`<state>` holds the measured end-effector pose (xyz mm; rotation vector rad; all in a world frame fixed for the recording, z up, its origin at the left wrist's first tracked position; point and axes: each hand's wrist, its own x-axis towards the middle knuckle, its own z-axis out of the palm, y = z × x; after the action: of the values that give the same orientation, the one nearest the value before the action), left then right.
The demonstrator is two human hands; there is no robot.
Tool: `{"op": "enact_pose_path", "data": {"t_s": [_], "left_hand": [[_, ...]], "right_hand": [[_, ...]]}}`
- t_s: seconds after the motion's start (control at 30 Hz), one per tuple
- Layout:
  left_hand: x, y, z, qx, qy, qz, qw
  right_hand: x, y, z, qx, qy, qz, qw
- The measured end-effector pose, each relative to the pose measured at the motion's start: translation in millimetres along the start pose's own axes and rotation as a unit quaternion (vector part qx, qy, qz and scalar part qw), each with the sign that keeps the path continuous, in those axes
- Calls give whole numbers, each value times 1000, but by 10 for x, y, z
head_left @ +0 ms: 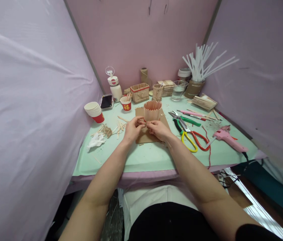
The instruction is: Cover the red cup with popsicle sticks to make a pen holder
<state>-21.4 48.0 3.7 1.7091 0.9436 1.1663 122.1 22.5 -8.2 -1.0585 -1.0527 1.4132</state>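
Note:
My left hand point(133, 130) and my right hand point(158, 130) meet over a brown board point(165, 127), fingertips pinched close together. Whatever lies between the fingers is too small to make out. Just behind them stands a round holder of upright wooden sticks point(152, 111) with a jagged top rim; my fingers hide its lower front. To the left of my left hand are loose wooden strips point(121, 129) and a tangle of twine point(106, 130). Large scissors point(189, 132) and green-handled pliers point(178, 125) lie right of my right hand.
A pink glue gun point(228, 139) with its cord rests at the right edge. Stacked paper cups point(94, 112), a white bottle point(115, 87), a stick basket point(139, 93), a water bowl point(178, 90) and a jar of white glue sticks point(194, 87) line the back. A crumpled tissue point(96, 142) lies at left.

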Motion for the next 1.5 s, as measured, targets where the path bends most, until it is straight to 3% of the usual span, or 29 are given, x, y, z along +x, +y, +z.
{"op": "enact_pose_path", "data": {"t_s": [0.23,0.43,0.53,0.63,0.7,0.8,1.27,1.5], "left_hand": [[-47,38,22,118,10,82,990],[-84,67,52,193,0,98,976],[-85,75,43,136,0,74,988],[-54,74,9,-30,-7,-16,999],[-26,72,-18,-137,-8,-71,988],[0,68,-44,-219,-8,-104,970],[14,50,-72,-254,-37,-131,958],[3,56,-31,-176,-17,-84,981]], "right_hand": [[-31,-47,34,54,-9,35,998],[-5,-55,31,81,-11,42,996],[6,-78,4,79,-6,28,996],[5,-90,-26,76,9,2,997],[0,-81,-33,68,19,-12,997],[-14,-59,-23,47,24,-22,998],[-76,-147,-13,-80,57,-124,987],[-82,-122,53,-132,87,-119,980]]}}
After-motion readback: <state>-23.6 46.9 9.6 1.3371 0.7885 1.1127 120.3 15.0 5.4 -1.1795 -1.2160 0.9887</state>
